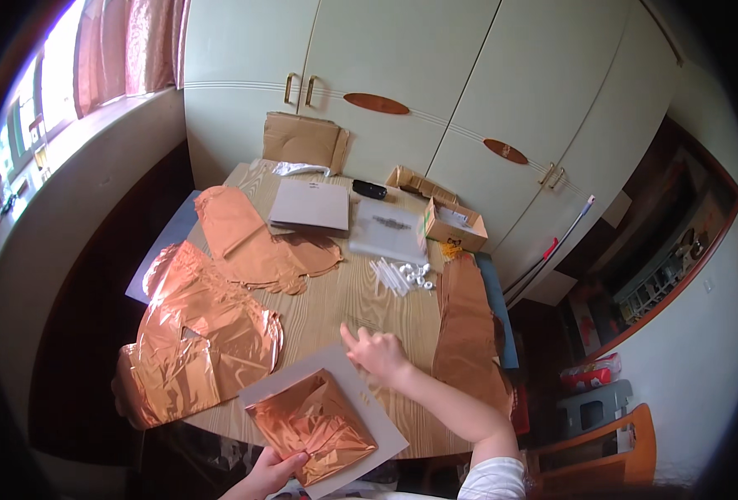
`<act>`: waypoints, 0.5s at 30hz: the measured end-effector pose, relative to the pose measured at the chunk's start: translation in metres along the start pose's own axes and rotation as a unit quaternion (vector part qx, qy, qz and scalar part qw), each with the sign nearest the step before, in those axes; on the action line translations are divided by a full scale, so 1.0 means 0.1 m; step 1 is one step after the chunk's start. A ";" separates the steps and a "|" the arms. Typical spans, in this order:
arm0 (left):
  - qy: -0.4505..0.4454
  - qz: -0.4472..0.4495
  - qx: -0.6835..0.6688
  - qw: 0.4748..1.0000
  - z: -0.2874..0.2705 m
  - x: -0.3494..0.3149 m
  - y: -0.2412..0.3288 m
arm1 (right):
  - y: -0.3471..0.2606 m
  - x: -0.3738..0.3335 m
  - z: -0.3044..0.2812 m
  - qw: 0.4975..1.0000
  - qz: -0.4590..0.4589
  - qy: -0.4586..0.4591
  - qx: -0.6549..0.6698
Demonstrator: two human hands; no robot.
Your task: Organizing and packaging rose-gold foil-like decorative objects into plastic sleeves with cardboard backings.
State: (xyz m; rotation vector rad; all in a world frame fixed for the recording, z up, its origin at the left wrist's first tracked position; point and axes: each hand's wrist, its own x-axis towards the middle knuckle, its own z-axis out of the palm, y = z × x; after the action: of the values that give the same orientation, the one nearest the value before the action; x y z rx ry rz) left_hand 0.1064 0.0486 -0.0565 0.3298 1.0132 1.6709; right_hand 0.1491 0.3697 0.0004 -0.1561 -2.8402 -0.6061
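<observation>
Near the table's front edge, a white sheet (396, 439) carries a folded square of shiny copper-coloured foil (323, 417), creased across its top. My left hand (276, 472) grips its near edge, thumb pressed on the foil and fingers hidden beneath. My right hand (376, 354) hovers around the sheet's far right corner, its index finger stretched forward and the others bent; nothing shows in it. Left of the sheet lies a crumpled heap of shiny copper foil (194, 358). Behind that, matte copper-coloured sheets (248, 242) overlap.
White tubes (388, 277) and small white caps (419, 273) lie mid-table, near a clear plastic sheet (386, 233), a grey-white stack (311, 206), a black object (370, 189) and a cardboard box (455, 223). Brown sheets (469, 333) line the right edge; an orange chair (627, 446) stands beyond.
</observation>
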 end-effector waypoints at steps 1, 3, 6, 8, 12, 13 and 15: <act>-0.006 -0.027 -0.011 1.000 -0.03 0.01 -0.05 | -0.08 -0.08 0.07 1.000 -0.007 0.014 0.014; -0.002 -0.060 -0.045 0.997 -0.03 -0.03 -0.13 | -0.20 -0.22 0.14 0.999 0.004 0.032 0.014; 0.075 -0.106 -0.114 0.985 -0.07 -0.04 -0.23 | -0.28 -0.35 0.14 0.998 0.022 0.045 0.040; 0.079 -0.103 -0.123 0.984 -0.08 -0.06 -0.24 | -0.31 -0.41 0.12 0.997 0.032 0.052 0.056; 0.086 -0.095 -0.108 0.986 -0.06 -0.10 -0.22 | -0.33 -0.46 0.06 0.996 0.044 0.054 0.053; 0.089 -0.098 -0.097 0.987 -0.08 -0.12 -0.25 | -0.34 -0.47 0.05 0.996 0.046 0.052 0.049; 0.093 -0.105 -0.092 0.986 -0.06 -0.13 -0.24 | -0.36 -0.49 0.09 0.996 0.044 0.061 0.041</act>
State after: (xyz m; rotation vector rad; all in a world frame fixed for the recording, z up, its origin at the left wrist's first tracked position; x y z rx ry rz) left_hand 0.1230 0.0350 -0.0745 -0.0558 0.9839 1.6095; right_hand 0.1890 0.3377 -0.0334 -0.2197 -2.7187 -0.4640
